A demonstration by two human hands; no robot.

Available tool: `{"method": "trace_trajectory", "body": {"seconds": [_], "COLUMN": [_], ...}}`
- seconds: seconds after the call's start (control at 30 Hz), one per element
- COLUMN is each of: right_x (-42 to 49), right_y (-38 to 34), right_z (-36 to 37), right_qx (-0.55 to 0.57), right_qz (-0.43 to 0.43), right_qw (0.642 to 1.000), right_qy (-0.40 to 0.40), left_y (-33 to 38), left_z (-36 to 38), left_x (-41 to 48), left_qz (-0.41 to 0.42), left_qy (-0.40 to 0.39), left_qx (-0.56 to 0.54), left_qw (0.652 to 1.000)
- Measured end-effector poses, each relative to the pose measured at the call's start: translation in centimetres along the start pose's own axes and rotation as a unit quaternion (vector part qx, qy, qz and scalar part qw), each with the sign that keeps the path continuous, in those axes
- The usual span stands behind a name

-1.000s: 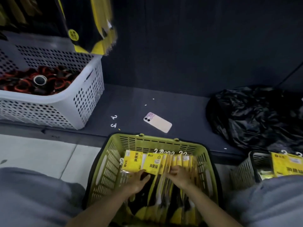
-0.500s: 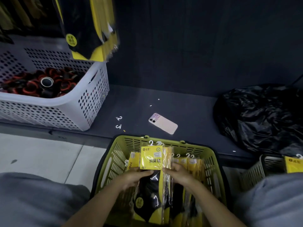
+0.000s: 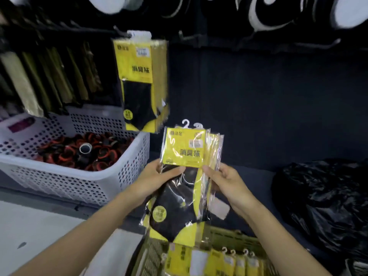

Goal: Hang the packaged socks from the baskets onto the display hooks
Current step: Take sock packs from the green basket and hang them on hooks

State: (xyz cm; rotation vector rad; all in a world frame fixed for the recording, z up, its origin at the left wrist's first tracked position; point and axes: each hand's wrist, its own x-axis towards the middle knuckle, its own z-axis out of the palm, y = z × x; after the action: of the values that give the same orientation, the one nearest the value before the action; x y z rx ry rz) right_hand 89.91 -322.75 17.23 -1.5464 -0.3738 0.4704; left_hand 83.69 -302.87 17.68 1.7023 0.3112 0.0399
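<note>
**Head view.** Both hands hold a bundle of sock packs (image 3: 184,148) upright in mid-air, above the green basket and in front of the dark back panel. The left hand (image 3: 153,177) grips the bundle's left edge, with the thumb laid across the front film just below the yellow card. The right hand (image 3: 226,180) pinches the right edge between thumb and curled fingers. White hangers (image 3: 186,123) stick up from the top of the bundle. The number of packs in it cannot be told.

**Green basket** (image 3: 231,237), bottom of frame. A row of packs (image 3: 229,262) stands upright inside, with yellow cards and white hangers uppermost. The frame edge cuts off the basket's near side.

**White basket** (image 3: 83,182), left, on the dark ledge (image 3: 256,176). Its walls are perforated and it is filled with red-and-black rolls (image 3: 65,154), one of them showing a pale ring. What the rolls are cannot be told.

**Hanging packs** (image 3: 139,82). A stack with the same yellow-and-black card hangs on a display hook (image 3: 121,32), above the white basket's right corner and higher than the held bundle. Olive packets (image 3: 49,76) hang in a row to the left.

**Ledge, right.** A crumpled black plastic bag (image 3: 318,198) lies there. A pale phone (image 3: 220,209) lies nearer the middle, partly hidden behind the bundle.

**Lower left.** Pale floor (image 3: 39,226).
</note>
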Motion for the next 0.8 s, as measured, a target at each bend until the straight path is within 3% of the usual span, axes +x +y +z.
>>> {"method": "trace_trajectory", "body": {"seconds": [0.3,0.5,0.8], "right_x": [5.0,7.3,11.6], "right_y": [-10.5,-13.1,-14.8], "right_z": [6.9,10.7,12.4], "right_qx": [0.017,0.02,0.003], "right_qz": [-0.171,-0.208,-0.223], "right_qw": [0.985,0.977,0.974], "right_qy": [-0.033,-0.037,0.049], "left_y": [6.3,7.8,8.2], "left_z": [-7.6,-11.8,-18.2], "left_x": [-0.3,-1.2,-2.3], "left_qz": [0.154,0.196,0.234], "left_qy": [0.123,0.196,0.333], "left_qx": [-0.128,-0.153,-0.169], "left_qw": [0.972,0.949,0.898]}}
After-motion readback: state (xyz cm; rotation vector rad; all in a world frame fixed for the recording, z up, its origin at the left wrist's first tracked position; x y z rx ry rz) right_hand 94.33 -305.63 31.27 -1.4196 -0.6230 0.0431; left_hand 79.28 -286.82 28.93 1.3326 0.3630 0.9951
